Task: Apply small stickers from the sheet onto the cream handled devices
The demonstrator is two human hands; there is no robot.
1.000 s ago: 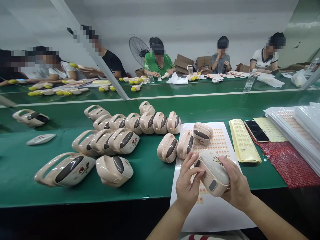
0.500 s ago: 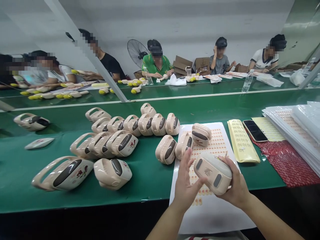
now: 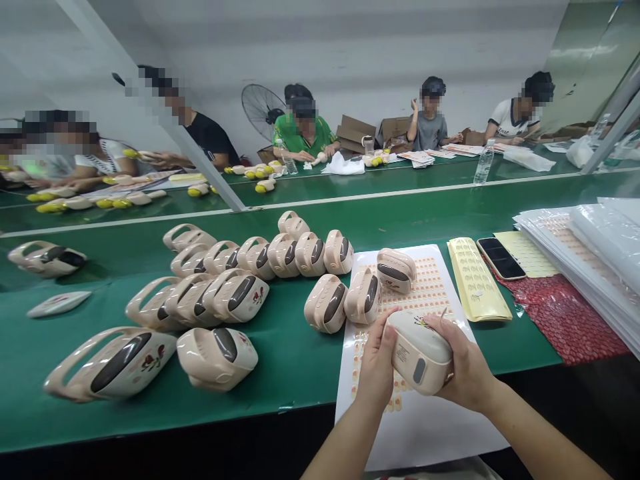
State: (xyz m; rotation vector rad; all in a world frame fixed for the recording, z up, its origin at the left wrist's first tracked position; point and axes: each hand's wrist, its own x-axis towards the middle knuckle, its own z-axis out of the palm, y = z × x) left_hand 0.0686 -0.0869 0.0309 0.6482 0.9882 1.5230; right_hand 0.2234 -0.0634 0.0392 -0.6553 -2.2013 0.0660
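The left hand [image 3: 379, 363] and right hand [image 3: 465, 365] are clamped on opposite sides of a rounded cream plastic speaker-like unit [image 3: 416, 352], tilted above a white sticker sheet [image 3: 420, 437]. Seventeen similar glossy units [image 3: 236, 297] stand about the green bench [image 3: 295, 360], two on the sheet. Rightward lie a phone [image 3: 501, 259] and crinkled red bubble wrap [image 3: 570, 319].

Pretty sure I'm looking at a factory floor: long green workbench [image 3: 295, 370], rows of matching beige gadgets [image 3: 231, 300] left of center, people [image 3: 303, 139] working along the top.
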